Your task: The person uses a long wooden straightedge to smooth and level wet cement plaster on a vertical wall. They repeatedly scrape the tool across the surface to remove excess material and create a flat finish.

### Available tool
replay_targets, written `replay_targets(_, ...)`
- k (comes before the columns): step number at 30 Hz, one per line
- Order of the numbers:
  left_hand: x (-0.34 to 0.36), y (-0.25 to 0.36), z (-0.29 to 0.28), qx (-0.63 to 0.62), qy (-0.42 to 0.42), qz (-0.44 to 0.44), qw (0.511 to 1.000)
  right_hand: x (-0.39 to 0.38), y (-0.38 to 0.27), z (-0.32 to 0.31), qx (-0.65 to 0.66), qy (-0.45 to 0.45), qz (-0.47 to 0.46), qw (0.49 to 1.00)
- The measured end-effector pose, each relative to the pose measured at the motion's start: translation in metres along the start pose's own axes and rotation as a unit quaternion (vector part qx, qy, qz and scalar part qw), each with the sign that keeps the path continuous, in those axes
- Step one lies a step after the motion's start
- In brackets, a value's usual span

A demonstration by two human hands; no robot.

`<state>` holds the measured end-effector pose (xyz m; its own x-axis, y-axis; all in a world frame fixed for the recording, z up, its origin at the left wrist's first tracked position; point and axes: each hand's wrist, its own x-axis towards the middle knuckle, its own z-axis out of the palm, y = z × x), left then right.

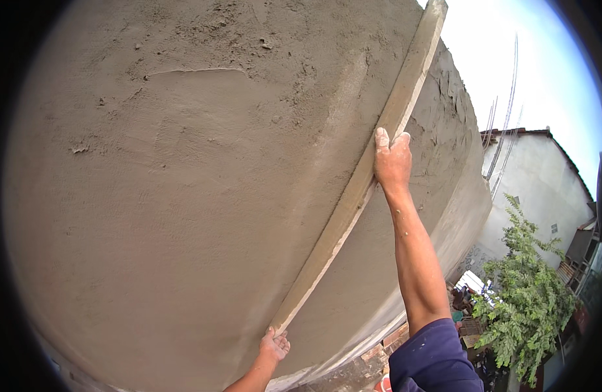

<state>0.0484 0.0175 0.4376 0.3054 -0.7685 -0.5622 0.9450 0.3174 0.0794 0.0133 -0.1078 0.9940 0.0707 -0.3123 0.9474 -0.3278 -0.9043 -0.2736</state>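
Observation:
A long wooden straightedge (333, 235) lies slantwise against a wall of wet grey-brown plaster (183, 170), its upper end leaning right. My left hand (275, 343) grips the board's lower end, fingers curled round it. Higher up, my right hand (392, 161) is closed on the board's right edge, with the arm stretched upward. Both hands are dusted with plaster. Left of the board the plaster looks mostly smooth. Rough crumbs and a ridge (196, 70) show near the top, and a paler band runs beside the board.
The wall's ragged right edge (454, 91) meets open sky. Beyond it stand a pale house (536, 183), thin upright rods (506, 124) and a leafy green tree (526, 294). Bricks (396, 338) and rubble lie below the wall at the lower right.

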Motion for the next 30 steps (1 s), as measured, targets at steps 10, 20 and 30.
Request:
replay_targets(10, -0.008, -0.002, 0.027, 0.023, -0.045, 0.030, 0.998, 0.086, -0.018, -0.015, -0.004, 0.028, 0.038, 0.999)
replay_targets(20, 0.007, -0.002, 0.015, 0.026, -0.055, 0.049, 0.997, 0.086, 0.003, -0.019, 0.015, 0.080, 0.055, 0.995)
replay_targets(30, 0.008, -0.003, 0.001, 0.006, -0.063, 0.015, 0.998, 0.045, 0.012, -0.007, 0.063, 0.051, 0.001, 0.997)
